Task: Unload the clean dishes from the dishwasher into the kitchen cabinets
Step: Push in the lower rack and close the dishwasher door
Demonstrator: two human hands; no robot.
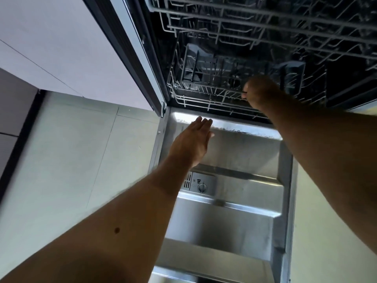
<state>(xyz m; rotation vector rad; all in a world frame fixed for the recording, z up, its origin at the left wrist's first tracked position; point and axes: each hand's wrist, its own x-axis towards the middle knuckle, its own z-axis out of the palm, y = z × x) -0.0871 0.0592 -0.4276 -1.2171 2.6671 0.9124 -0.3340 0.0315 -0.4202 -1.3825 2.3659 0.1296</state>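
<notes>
Right hand (259, 92): reaches into the dishwasher (234, 58), fingers curled over the front rail of the lower rack (204, 94); grip is clenched on the wire.
Left hand (193, 141): fingers straight, released, holds nothing; hovers over the inner face of the open door (244, 152), near its hinge edge. Contact w/ door: can't tell.
Dishes: none plainly visible. Lower rack shows bare tines plus a dark cutlery basket (200, 66); contents too dark to read. Upper rack (265, 21) also looks bare from this angle.
Step in hand (my read): pulling the lower rack out over the door to get at whatever's left.
How to do it well: pull straight and level so the wheels run onto the door tracks; a one-sided tug may skew the rack, so bring the left hand to the rail's other side. Go slow, check basket & back corners.
Risk: leaning weight on the door w/ the left hand strains the hinges.
Surroundings: pale floor tiles (71, 160) left of door; detergent cap (202, 187) on door.
</notes>
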